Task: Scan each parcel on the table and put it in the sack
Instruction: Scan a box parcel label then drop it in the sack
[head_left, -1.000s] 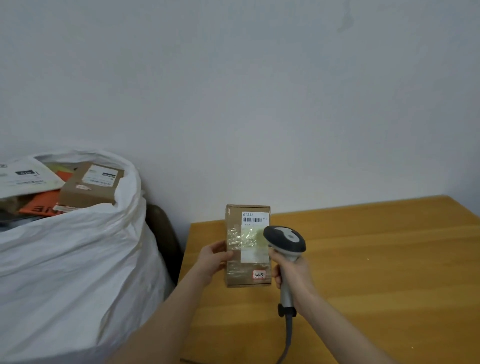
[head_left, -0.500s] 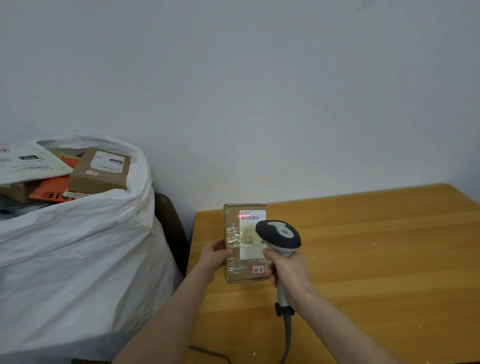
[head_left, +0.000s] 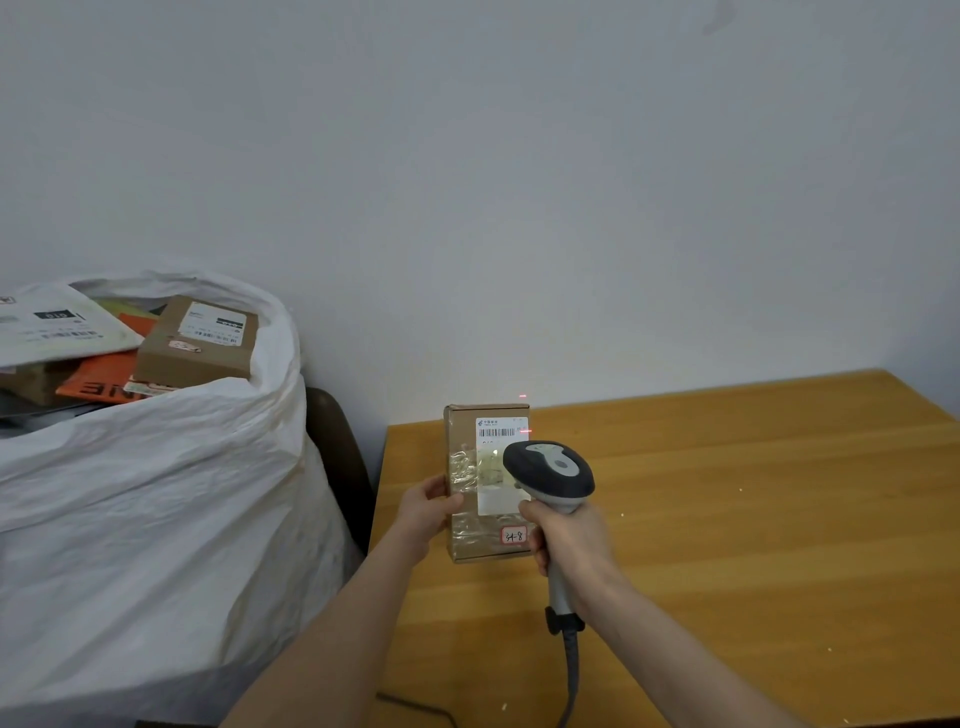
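A tall brown cardboard parcel (head_left: 467, 431) with a white barcode label and clear tape stands over the table's left end. My left hand (head_left: 427, 510) grips its left edge. My right hand (head_left: 569, 540) grips the handle of a grey and white barcode scanner (head_left: 550, 467), whose head covers part of the label. A red scan line shows at the label's right edge and a red spot on the wall just above. The white sack (head_left: 156, 519) stands to the left, filled with parcels, a brown box (head_left: 200, 338) on top.
The wooden table (head_left: 753, 519) stretches to the right against the white wall. A dark chair back (head_left: 332, 447) stands between sack and table. The scanner's cable (head_left: 571, 675) hangs down toward the table's front edge.
The red scan line has moved from the label's top left to its right edge. The scanner head has shifted slightly right; the parcel stays held in place.
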